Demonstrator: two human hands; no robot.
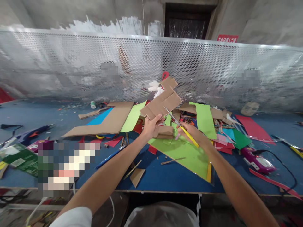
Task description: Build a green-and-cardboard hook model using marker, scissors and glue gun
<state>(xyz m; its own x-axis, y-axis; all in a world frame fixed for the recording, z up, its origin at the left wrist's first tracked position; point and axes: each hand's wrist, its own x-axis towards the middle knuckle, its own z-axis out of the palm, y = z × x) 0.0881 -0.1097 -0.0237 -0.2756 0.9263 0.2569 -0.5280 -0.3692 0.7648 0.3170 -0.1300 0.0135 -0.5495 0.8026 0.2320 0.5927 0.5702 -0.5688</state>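
My left hand (152, 126) grips a piece of brown cardboard (161, 102) by its lower edge, thumb on top. The cardboard is raised and tilted above the table, with a notched outline toward its upper end. In my right hand (190, 132) is a pair of scissors (181, 126) with yellow handles. Their metal blades point up and left, and the tips lie at the cardboard's right edge. Whether the blades touch the cardboard I cannot tell. Below both hands lies a light green sheet (182, 154), with a small folded cardboard piece (165, 132) near my left hand.
A perforated metal screen (82, 66) runs along the back of the blue table (146, 179). Large cardboard (118, 116) lies left, a green sheet (204, 118) right. A purple device with a cord (259, 161) sits right; a glue gun (30, 134) lies left. Paper scraps are scattered around.
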